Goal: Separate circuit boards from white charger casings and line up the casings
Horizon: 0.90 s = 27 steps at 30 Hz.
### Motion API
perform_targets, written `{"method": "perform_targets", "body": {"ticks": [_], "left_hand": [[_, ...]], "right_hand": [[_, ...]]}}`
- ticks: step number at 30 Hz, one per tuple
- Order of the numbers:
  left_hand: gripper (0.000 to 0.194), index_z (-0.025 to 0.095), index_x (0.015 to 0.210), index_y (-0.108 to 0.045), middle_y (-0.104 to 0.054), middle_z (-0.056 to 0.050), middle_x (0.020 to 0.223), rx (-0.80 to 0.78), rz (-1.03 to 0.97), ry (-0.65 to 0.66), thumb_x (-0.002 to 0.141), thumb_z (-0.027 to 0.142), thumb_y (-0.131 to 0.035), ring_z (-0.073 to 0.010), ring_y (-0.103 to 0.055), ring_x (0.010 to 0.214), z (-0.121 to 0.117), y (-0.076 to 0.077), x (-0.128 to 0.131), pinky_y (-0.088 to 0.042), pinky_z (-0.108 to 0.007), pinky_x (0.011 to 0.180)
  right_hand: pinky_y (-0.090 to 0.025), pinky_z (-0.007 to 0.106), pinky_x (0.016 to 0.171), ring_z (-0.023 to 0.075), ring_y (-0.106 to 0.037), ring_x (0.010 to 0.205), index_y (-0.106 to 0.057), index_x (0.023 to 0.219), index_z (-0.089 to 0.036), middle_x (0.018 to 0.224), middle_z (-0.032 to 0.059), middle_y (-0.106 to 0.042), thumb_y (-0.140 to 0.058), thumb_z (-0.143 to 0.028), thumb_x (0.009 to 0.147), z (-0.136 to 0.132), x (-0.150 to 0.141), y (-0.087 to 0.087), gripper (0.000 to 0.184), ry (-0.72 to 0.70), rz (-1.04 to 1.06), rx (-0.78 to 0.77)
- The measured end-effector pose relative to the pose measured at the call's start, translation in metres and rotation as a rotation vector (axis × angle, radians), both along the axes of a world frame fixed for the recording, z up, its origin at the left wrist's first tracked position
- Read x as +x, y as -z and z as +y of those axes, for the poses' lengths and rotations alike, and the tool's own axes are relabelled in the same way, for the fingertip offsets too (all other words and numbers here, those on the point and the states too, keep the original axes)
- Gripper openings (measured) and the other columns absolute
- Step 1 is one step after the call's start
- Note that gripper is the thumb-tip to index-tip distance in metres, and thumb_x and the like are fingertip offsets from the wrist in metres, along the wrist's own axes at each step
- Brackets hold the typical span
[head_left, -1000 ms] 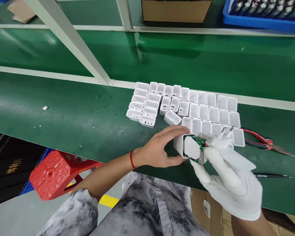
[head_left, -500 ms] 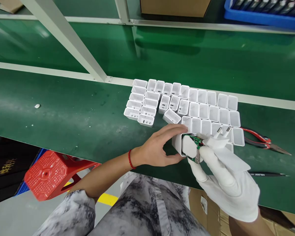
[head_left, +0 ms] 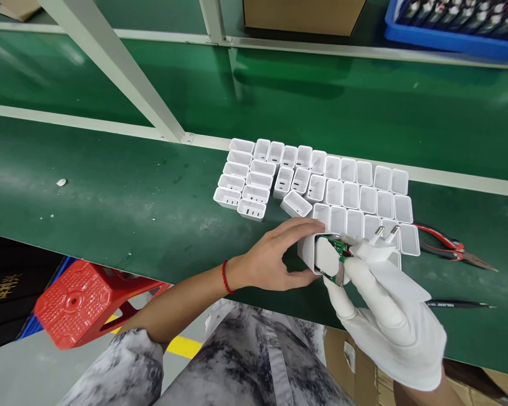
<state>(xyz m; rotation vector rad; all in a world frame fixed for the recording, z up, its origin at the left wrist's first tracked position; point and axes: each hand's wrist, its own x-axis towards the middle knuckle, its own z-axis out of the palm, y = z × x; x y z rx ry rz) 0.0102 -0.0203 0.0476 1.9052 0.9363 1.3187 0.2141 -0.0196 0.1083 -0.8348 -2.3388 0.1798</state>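
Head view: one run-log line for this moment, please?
left hand: holds white case | right hand: gloved, grips circuit board at case mouth | nearby: open white shells, pliers, slim black tool

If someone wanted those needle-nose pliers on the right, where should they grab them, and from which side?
Probably around the red-and-black handles of the needle-nose pliers, from above or the near side. The pliers lie flat with the metal nose pointing right, and the handles' left ends run up to the white casings, so gripping toward the nose should leave more room.
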Motion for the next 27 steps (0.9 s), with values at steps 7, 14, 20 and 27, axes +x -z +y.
{"method": "perform_targets", "body": {"ticks": [7, 14, 20, 27], "left_hand": [[0.066, 0.023, 0.143, -0.046, -0.061, -0.014, 0.135, -0.007, -0.013, -0.002, 0.083, 0.025, -0.073, -0.0290, -0.060, 0.128, -0.0007, 0.0021, 0.0011, -0.054, -0.046, 0.109], [0.066, 0.025, 0.144, -0.044, -0.061, -0.013, 0.134, 0.010, 0.014, -0.012, 0.085, 0.029, -0.072, -0.0282, -0.061, 0.128, -0.0013, 0.0018, 0.0003, -0.055, -0.046, 0.108], [0.065, 0.023, 0.143, -0.046, -0.061, -0.015, 0.134, -0.003, -0.001, -0.011, 0.083, 0.027, -0.073, -0.0280, -0.061, 0.128, -0.0018, 0.0036, -0.0005, -0.054, -0.045, 0.109], [0.064, 0.022, 0.143, -0.045, -0.061, -0.015, 0.135, -0.001, 0.026, -0.006, 0.086, 0.032, -0.072, -0.0280, -0.060, 0.129, -0.0017, 0.0046, -0.0016, -0.055, -0.045, 0.109]], "right_hand": [[-0.065, 0.028, 0.077, 0.0242, -0.076, 0.090, -0.019, 0.163, -0.025, 0.104, 0.0075, -0.076, -0.067, -0.002, 0.083, -0.0016, -0.0005, -0.0009, 0.096, 0.029, -0.054, 0.077], [-0.063, 0.030, 0.086, 0.0254, -0.075, 0.096, -0.028, 0.160, -0.032, 0.111, 0.0080, -0.075, -0.072, -0.002, 0.081, -0.0011, -0.0001, 0.0041, 0.096, 0.042, -0.036, 0.041], [-0.064, 0.031, 0.083, 0.0260, -0.075, 0.094, -0.027, 0.161, -0.028, 0.108, 0.0104, -0.076, -0.073, -0.002, 0.081, -0.0021, -0.0022, 0.0033, 0.095, 0.054, -0.042, 0.076], [-0.063, 0.034, 0.091, 0.0276, -0.072, 0.109, -0.022, 0.161, -0.036, 0.129, 0.0073, -0.069, -0.069, -0.001, 0.083, -0.0029, -0.0023, 0.0069, 0.097, 0.045, -0.054, -0.013]]}}
